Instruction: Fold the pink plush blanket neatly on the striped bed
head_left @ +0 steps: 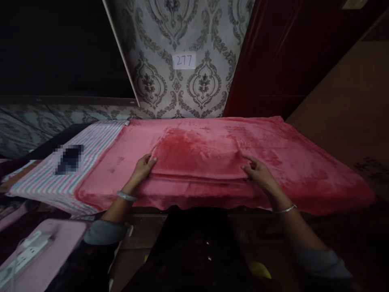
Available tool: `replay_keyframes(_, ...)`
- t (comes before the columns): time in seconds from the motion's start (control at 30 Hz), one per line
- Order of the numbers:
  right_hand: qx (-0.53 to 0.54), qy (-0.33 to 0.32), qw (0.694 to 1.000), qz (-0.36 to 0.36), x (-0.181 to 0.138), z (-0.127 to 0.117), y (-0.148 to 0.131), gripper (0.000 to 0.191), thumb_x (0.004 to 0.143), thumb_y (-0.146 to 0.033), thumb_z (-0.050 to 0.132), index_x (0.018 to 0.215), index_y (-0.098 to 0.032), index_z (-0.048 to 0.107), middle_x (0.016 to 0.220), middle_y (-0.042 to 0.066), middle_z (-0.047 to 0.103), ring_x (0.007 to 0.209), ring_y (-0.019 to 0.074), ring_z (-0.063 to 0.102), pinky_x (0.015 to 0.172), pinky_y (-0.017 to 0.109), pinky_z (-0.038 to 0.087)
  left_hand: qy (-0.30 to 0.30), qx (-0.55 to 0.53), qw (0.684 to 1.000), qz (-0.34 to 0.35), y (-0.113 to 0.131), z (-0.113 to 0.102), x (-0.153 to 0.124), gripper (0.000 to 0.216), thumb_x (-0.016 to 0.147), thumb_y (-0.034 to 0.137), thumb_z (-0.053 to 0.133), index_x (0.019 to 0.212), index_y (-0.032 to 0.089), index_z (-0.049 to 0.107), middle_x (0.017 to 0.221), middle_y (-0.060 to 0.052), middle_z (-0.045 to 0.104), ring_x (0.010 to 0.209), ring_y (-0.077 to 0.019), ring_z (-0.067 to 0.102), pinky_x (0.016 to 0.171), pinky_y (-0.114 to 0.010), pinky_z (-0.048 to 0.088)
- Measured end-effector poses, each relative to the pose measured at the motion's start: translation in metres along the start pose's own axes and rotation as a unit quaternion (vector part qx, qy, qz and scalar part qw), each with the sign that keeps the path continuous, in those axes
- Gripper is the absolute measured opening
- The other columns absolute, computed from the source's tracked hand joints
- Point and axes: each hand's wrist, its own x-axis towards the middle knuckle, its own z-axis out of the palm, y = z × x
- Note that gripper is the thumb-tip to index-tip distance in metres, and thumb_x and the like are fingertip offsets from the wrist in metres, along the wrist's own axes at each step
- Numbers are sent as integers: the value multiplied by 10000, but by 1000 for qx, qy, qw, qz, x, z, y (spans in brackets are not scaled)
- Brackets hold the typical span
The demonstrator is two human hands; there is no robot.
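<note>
A folded red plush cloth (197, 156) lies flat in front of me, its layered edge facing my body. My left hand (144, 167) pinches the left side of it between thumb and fingers. On the opposite side, my right hand (257, 170) grips the right edge near the front corner, thumb below and fingers above. Beneath the folded cloth spreads a pink plush cover (304, 170) of similar fabric, draped over the table. Some fingertips are partly hidden by the cloth's edges.
A striped cloth (100, 136) with a pixelated dark object (69, 159) lies on the left. A power strip (26, 255) rests on a pink surface at lower left. Behind are a large dark screen (60, 48), a wall label reading 277 (184, 61), and a brown panel at right.
</note>
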Motion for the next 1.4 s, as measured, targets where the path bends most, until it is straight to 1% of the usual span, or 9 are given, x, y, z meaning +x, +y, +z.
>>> replay_keyframes(0.1, 7, 51, 995, -88, 0, 1, -5, 627, 750, -376, 692, 1350, -210, 621, 884, 3, 674, 727, 155, 596, 609, 246, 526, 24, 2, 1000, 17, -5, 2, 0, 708, 680, 710, 694, 1099, 140, 681, 1116, -130, 733, 1038, -290, 664, 873, -363, 539)
replay_keyframes(0.27, -22, 8, 999, 23, -3, 1, 24, 636, 733, -344, 662, 1341, -164, 612, 934, 55, 725, 656, 181, 627, 555, 281, 544, 36, 50, 998, -5, -23, -7, 7, 683, 646, 667, 723, 1096, 154, 691, 982, -102, 743, 986, -303, 669, 853, -395, 555)
replay_keyframes(0.37, -122, 22, 992, -3, 3, -4, 37, 677, 776, -403, 645, 1396, -142, 573, 986, 97, 742, 764, 242, 682, 708, 382, 597, 42, 112, 993, -1, -24, -13, 16, 715, 707, 646, 666, 1220, 149, 660, 1028, -110, 738, 994, -307, 674, 905, -430, 547)
replay_keyframes(0.5, -251, 60, 953, -158, 34, 0, 21, 628, 866, -442, 556, 1415, -136, 567, 1321, 171, 658, 1218, 323, 608, 1082, 501, 465, 14, 256, 957, 138, 5, 3, 39, 709, 865, 588, 504, 1403, 128, 555, 1417, -180, 597, 1326, -329, 541, 1148, -470, 395)
replay_keyframes(0.6, -328, 43, 923, -194, 70, 24, -15, 620, 939, -427, 474, 1474, -117, 512, 1492, 185, 527, 1400, 329, 459, 1181, 507, 353, -64, 350, 917, 178, 39, 33, 71, 675, 937, 528, 453, 1485, 135, 471, 1583, -178, 433, 1492, -319, 357, 1227, -499, 271)
replay_keyframes(0.77, -446, 35, 889, -97, 116, 77, -59, 614, 1026, -426, 352, 1561, -131, 403, 1630, 187, 323, 1518, 357, 254, 1185, 580, 291, -81, 448, 877, 156, 71, 81, 121, 647, 981, 464, 431, 1550, 160, 382, 1651, -183, 298, 1552, -342, 217, 1242, -603, 130)
replay_keyframes(0.9, -491, 30, 867, -79, 127, 99, -42, 568, 1057, -449, 286, 1553, -212, 431, 1637, 139, 327, 1505, 352, 268, 1157, 615, 292, -65, 501, 850, 146, 52, 99, 129, 638, 999, 470, 398, 1547, 143, 404, 1633, -196, 334, 1544, -363, 229, 1231, -617, 160)
replay_keyframes(1.07, -503, 47, 856, -107, 130, 104, -11, 558, 1052, -434, 296, 1537, -210, 458, 1609, 135, 383, 1454, 338, 352, 1139, 572, 331, -53, 513, 847, 133, 28, 103, 131, 652, 1011, 519, 357, 1563, 173, 384, 1633, -176, 345, 1532, -374, 251, 1199, -643, 238)
replay_keyframes(1.4, -495, 52, 860, -110, 130, 105, -8, 575, 1049, -443, 277, 1535, -196, 460, 1602, 143, 392, 1439, 335, 362, 1124, 558, 350, -43, 502, 852, 142, 27, 104, 132, 623, 1022, 486, 329, 1554, 170, 400, 1623, -175, 366, 1516, -377, 282, 1189, -659, 260)
